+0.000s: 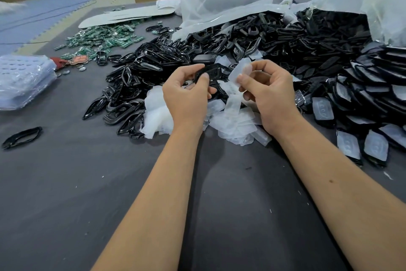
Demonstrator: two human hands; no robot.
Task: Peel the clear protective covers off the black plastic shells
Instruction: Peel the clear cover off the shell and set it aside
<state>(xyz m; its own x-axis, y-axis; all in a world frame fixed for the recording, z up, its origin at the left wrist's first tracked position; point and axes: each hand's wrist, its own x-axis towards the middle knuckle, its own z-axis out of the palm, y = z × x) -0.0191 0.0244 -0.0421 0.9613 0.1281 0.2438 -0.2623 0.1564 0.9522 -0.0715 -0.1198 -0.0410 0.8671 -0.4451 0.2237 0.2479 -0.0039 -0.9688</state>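
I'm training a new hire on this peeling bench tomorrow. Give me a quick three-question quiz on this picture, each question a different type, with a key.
1. True or false: the left hand holds a black shell.
2. Which does the right hand pinch? A) a green circuit board B) a clear cover C) a cardboard box
3. Fill in: the peeled covers lie heaped on the grey ____, under the hands.

Key: 1 true; 2 B; 3 table.
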